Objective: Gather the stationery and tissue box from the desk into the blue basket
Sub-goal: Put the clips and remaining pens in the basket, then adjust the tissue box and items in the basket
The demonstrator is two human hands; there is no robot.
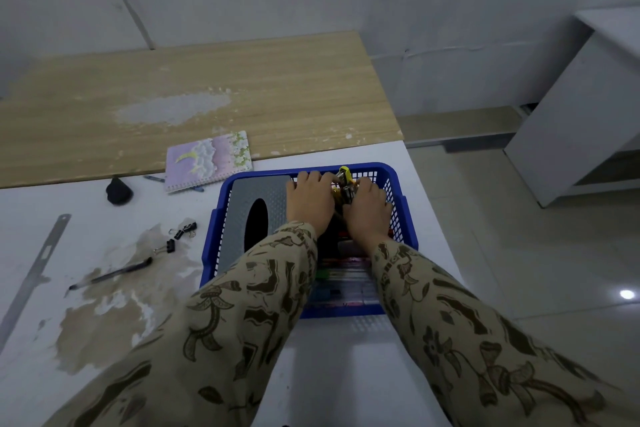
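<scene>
Head view. Basket (398, 184) sits on the white tabletop (311, 374), toward its 3 o'clock edge. Tissue box (249, 194) lies flat inside, filling the basket's 9 o'clock half, slot up. A clear pen pack (343, 284) lies in the 6 o'clock part.

Both hands are inside the basket at its 12 o'clock end. Left grip (308, 201): fingers curled, fingertips on the yellow tool (344, 174). Right grip (367, 211): fingers curled round the same tool from its 3 o'clock side. What kind of tool it is cannot be told.

Outside the basket:
- notebook (209, 160) at 10 o'clock
- black lump (118, 191) beyond it
- two clips (185, 230) just beside the 9 o'clock wall
- pen (110, 274) at 8 o'clock
- ruler (34, 270) well apart, along the 9 o'clock edge
</scene>
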